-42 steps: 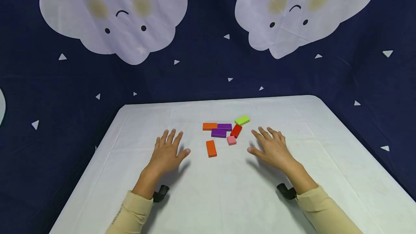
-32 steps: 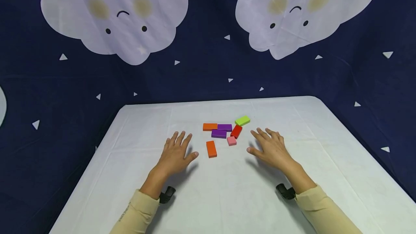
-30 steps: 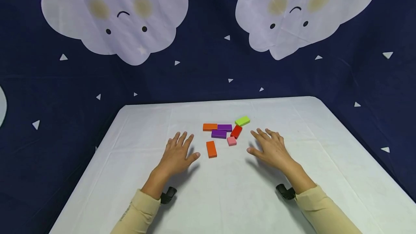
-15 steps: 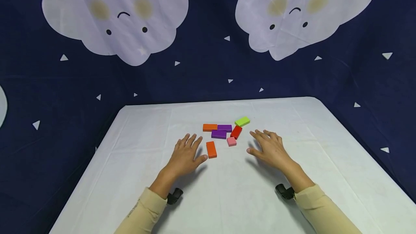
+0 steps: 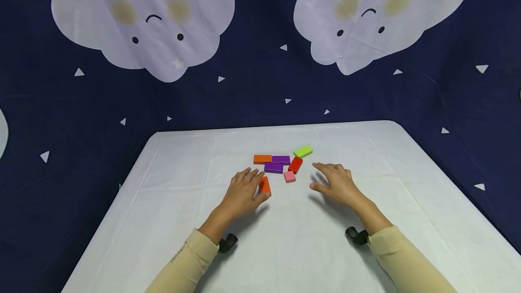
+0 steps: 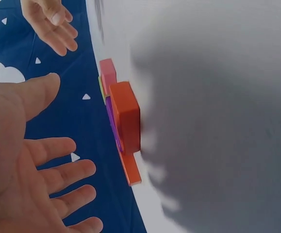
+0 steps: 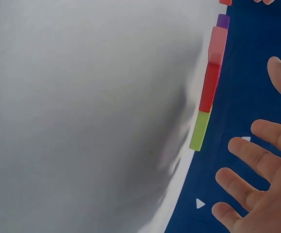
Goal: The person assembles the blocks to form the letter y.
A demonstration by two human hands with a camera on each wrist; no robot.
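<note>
My left hand (image 5: 242, 196) hovers with spread fingers beside the near orange block (image 5: 265, 186), and its thumb and index finger overlap that block's left side in the head view. In the left wrist view a gap separates the fingers from the orange block (image 6: 126, 116). My right hand (image 5: 338, 184) is held above the table to the right of the blocks, fingers extended, holding nothing. Nearest to it are a pink cube (image 5: 290, 176) and a red block (image 5: 295, 165). Behind these lie a green block (image 5: 303, 151), two purple blocks (image 5: 274, 167) and a second orange block (image 5: 262, 159).
The blocks lie on a white-covered table (image 5: 293, 248) with rounded far corners. A dark blue cloth (image 5: 260, 58) with clouds and small triangles hangs behind it. Each wrist carries a black camera mount, one at the left wrist (image 5: 228, 243).
My left hand has moved right, from well left of the near orange block to right over its edge. My right hand has stayed nearly in place, its fingers drawn closer together. The blocks have not moved.
</note>
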